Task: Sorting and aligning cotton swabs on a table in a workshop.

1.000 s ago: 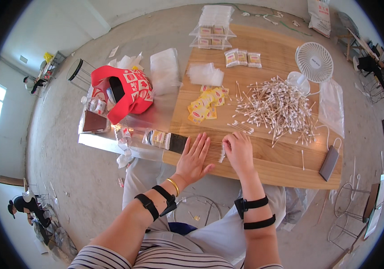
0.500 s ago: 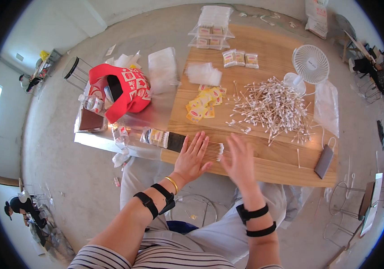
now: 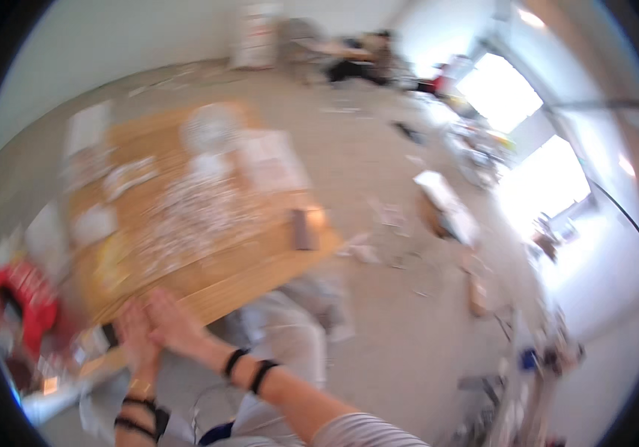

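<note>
My left hand and my right hand are together at the near edge of the wooden table, their fingers stretched out and pressed flat side by side. Motion blurs the view, and the row of cotton swabs seen there before is hidden under or behind them. A dark band shows just left of my left hand. Beyond my hands spreads a large loose pile of cotton swabs. Yellow packets lie to the left of that pile.
A white fan stands behind the pile, near a clear plastic bag. At the table's right edge sits a grey block-shaped device. A red bag lies far left. Clear packs are stacked at the back left.
My view has swung to the right, so the table sits further left and bright windows show. My right hand has come over against my left hand, which was lying on the swab row.
</note>
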The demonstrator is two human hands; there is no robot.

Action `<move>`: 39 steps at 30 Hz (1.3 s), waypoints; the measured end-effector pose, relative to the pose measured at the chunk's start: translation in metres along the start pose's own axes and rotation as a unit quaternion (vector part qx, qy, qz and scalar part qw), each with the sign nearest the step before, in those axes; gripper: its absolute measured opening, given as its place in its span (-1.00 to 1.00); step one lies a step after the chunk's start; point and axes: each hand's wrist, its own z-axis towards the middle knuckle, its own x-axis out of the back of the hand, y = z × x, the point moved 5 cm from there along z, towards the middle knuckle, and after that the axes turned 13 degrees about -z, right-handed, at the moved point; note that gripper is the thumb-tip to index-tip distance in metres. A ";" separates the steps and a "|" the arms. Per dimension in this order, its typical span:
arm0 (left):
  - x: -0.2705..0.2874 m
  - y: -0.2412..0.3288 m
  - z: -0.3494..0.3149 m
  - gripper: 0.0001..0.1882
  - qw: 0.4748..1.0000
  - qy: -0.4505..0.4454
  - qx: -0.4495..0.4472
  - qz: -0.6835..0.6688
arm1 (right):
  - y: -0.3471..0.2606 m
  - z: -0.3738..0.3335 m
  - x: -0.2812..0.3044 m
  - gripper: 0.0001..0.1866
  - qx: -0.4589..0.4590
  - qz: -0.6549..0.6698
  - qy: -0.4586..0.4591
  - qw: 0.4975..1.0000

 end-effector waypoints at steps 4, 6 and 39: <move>-0.014 0.008 0.008 -0.29 0.995 0.066 -0.047 0.054 | 0.014 -0.007 -0.003 -0.18 -0.012 -0.033 0.014 0.999; -0.017 0.027 0.017 -0.29 0.999 -0.009 -0.012 0.049 | 0.028 -0.014 0.003 -0.17 -0.028 -0.064 0.019 0.997; 0.017 0.050 0.016 -0.34 0.992 -0.115 0.035 -0.031 | 0.018 -0.011 -0.011 -0.12 -0.058 -0.111 0.034 0.992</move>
